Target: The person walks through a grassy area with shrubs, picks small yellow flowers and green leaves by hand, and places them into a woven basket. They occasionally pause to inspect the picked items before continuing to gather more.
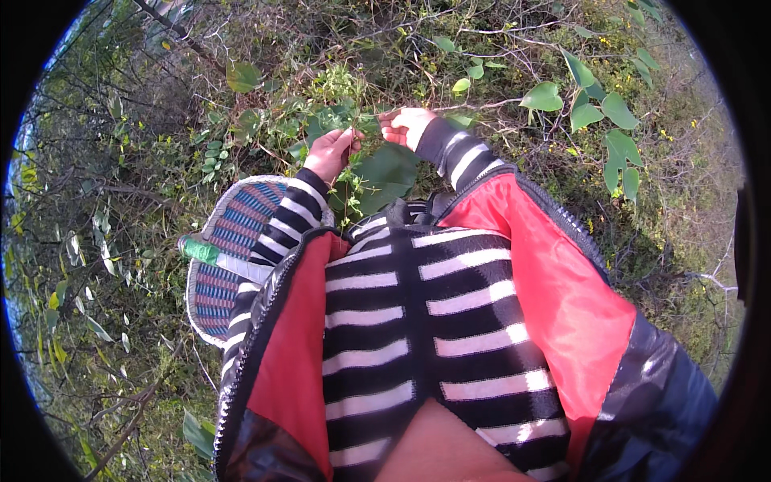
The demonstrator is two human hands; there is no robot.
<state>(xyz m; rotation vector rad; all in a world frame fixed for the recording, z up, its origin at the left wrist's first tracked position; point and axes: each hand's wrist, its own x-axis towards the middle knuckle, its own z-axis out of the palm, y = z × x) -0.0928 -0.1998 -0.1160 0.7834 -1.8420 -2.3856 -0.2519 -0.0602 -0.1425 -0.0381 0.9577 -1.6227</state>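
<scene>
My left hand (328,155) is closed in a pinch around a thin green plant stem (347,178), whose small leaves hang below the fingers. Just to its right, my right hand (409,126) has its fingers bent toward the left hand, at the edge of the greenery. Whatever lies between those fingertips is too small to make out. Beneath both hands spreads a large dark green leaf (388,173). A woven basket (210,299) in blue and pinkish bands, with a pale rim, is beside my left forearm, which partly covers it.
Across the basket lies a tool with a green handle (199,250) and a pale flat part (245,268), partly behind my sleeve. A branch with broad green leaves (543,97) reaches in at the upper right. Bare twigs (181,32) and dense undergrowth surround me.
</scene>
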